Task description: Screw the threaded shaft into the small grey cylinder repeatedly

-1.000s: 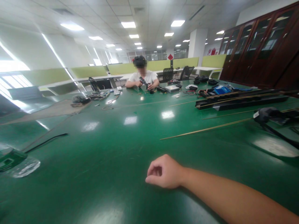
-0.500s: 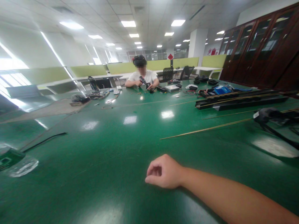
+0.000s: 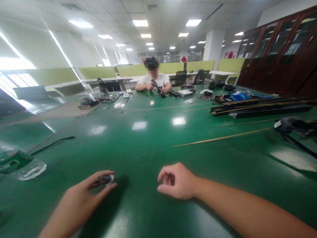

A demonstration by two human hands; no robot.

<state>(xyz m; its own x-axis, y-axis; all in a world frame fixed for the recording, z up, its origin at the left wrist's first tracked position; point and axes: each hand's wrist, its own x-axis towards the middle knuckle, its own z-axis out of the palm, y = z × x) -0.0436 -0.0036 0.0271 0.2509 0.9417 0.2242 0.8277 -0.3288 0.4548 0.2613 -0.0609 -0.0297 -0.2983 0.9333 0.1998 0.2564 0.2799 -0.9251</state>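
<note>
My left hand (image 3: 83,195) is above the table at the lower left. Its thumb and fingers are closed on a small round object (image 3: 108,179), dark with a clear or silvery rim; blur hides its exact kind. To its right, my right hand (image 3: 178,181) rests on the green tabletop (image 3: 138,155), side down. Its fingers are loosely curled, with a gap between thumb and fingertips, and nothing shows inside the hollow. Part of its palm is hidden.
At left lies a clear bottle with a green label (image 3: 18,163), near a thin black strip (image 3: 53,144). Long brass-coloured rods (image 3: 220,138) and black channels (image 3: 260,108) lie on the right. Across the table sits a person (image 3: 155,81) holding a dark tool.
My left hand has come into view from the lower left, holding the small round object. My right hand keeps its curled pose on the table; the view has shifted slightly.
</note>
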